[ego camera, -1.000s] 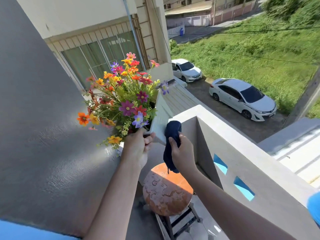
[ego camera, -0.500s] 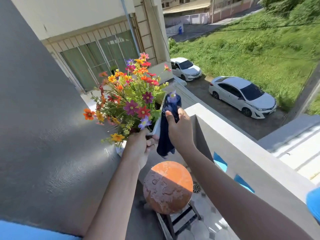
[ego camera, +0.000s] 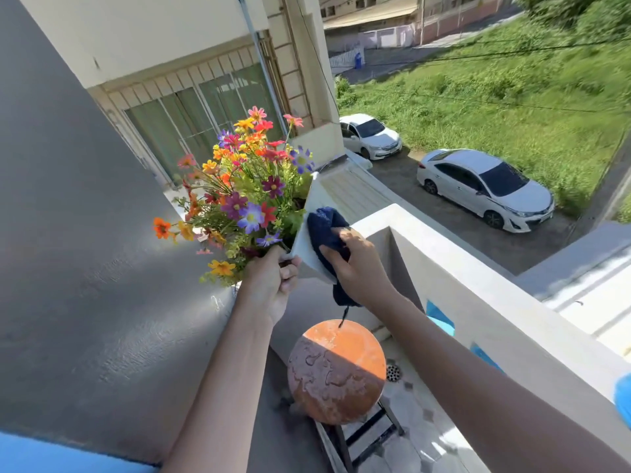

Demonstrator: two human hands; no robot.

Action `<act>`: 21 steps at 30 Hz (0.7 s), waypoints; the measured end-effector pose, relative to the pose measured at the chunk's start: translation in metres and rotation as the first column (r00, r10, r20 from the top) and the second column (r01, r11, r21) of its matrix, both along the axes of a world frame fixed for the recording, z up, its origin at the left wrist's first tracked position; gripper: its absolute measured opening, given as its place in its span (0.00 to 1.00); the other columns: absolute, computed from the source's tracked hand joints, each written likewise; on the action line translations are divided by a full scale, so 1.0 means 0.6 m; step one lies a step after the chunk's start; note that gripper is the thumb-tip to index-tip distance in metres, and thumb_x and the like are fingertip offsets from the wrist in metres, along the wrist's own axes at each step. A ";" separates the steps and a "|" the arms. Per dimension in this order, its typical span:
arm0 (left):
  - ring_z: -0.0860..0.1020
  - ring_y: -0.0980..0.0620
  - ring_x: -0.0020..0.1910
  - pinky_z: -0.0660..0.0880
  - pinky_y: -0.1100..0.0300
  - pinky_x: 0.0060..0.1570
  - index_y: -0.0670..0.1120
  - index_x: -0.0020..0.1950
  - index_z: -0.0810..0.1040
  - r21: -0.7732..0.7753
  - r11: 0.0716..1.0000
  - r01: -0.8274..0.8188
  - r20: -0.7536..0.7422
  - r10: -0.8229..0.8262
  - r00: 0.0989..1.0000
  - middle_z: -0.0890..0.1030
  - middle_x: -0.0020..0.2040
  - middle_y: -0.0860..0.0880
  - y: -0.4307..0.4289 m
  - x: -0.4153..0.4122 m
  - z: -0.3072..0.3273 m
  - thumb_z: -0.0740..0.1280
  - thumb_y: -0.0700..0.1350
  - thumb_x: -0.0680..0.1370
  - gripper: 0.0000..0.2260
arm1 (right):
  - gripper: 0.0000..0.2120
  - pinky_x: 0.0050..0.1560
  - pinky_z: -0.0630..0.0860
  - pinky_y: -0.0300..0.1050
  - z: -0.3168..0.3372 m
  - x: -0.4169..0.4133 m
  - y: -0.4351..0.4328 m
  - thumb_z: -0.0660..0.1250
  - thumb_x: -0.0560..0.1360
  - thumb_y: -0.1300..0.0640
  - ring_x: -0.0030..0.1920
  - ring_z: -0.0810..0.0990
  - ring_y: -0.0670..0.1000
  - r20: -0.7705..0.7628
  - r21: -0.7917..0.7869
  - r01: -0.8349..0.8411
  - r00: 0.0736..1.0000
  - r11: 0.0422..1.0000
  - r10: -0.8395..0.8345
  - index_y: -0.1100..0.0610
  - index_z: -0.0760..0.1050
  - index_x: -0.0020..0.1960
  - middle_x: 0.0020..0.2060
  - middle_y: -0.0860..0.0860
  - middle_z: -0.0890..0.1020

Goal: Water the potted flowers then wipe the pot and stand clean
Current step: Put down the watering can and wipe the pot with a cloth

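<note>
A white pot [ego camera: 305,249] filled with bright flowers [ego camera: 246,196] is held tilted in the air above the round orange stand [ego camera: 336,370], well clear of its top. The pot is taken at its near lower edge by the left hand [ego camera: 269,285], the grip closed on that edge with the thumb laid on the outer face. A dark blue cloth [ego camera: 324,227] is pressed against the pot's white side by the right hand [ego camera: 358,264], whose grip is curled round the bunched fabric; a thin tail of the cloth is seen hanging down over the stand's top. That top is beaded with water and half covered by shade. A floor drain [ego camera: 393,373] is seen just right of the stand. A grey wall [ego camera: 85,233] rises left of the stand and a pale balcony wall [ego camera: 444,268] right of it, with two white cars [ego camera: 485,186] parked far beyond.
</note>
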State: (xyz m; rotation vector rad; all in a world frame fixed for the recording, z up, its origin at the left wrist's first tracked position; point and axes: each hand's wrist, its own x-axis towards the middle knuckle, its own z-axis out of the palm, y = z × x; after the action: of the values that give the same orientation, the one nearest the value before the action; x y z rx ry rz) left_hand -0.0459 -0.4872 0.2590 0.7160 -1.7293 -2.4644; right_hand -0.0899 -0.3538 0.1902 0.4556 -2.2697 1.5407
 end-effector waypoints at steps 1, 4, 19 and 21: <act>0.62 0.60 0.16 0.56 0.68 0.16 0.43 0.37 0.66 -0.017 1.000 -0.003 -0.001 0.002 1.000 0.71 0.35 0.45 0.000 -0.003 -0.002 0.56 0.35 0.79 0.12 | 0.08 0.44 0.68 0.47 0.004 0.007 -0.007 0.68 0.78 0.59 0.43 0.76 0.56 0.007 -0.022 -0.015 1.000 1.000 0.015 0.64 0.78 0.52 0.43 0.58 0.81; 0.62 0.59 0.16 0.56 0.68 0.15 0.44 0.36 0.66 -0.062 0.998 0.009 -0.011 -0.010 1.000 0.70 0.34 0.45 0.006 -0.005 -0.007 0.56 0.35 0.79 0.11 | 0.09 0.40 0.68 0.42 0.016 0.015 -0.019 0.67 0.78 0.55 0.40 0.76 0.51 0.065 -0.172 0.007 0.998 0.985 0.004 0.62 0.77 0.49 0.40 0.53 0.80; 0.62 0.59 0.16 0.55 0.68 0.15 0.43 0.35 0.66 -0.120 0.984 0.129 -0.021 -0.133 0.991 0.74 0.28 0.45 -0.006 0.022 0.013 0.57 0.35 0.79 0.12 | 0.09 0.48 0.65 0.35 -0.016 -0.069 0.027 0.63 0.80 0.60 0.49 0.75 0.55 0.152 -0.204 0.321 0.944 0.925 -0.294 0.66 0.74 0.56 0.52 0.60 0.79; 0.62 0.59 0.16 0.55 0.68 0.15 0.43 0.35 0.66 -0.124 0.984 0.128 -0.024 -0.132 0.991 0.75 0.25 0.47 -0.008 0.021 0.017 0.57 0.35 0.79 0.13 | 0.06 0.45 0.63 0.33 -0.041 -0.056 0.025 0.64 0.79 0.63 0.47 0.73 0.55 0.140 -0.166 0.335 0.939 0.928 -0.314 0.67 0.73 0.52 0.48 0.58 0.76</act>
State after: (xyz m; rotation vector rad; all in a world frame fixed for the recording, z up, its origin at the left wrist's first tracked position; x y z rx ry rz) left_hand -0.0333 -0.4918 0.2691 0.5660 -1.9536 -2.4084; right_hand -0.1234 -0.3386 0.1654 -0.0604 -2.1178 1.6147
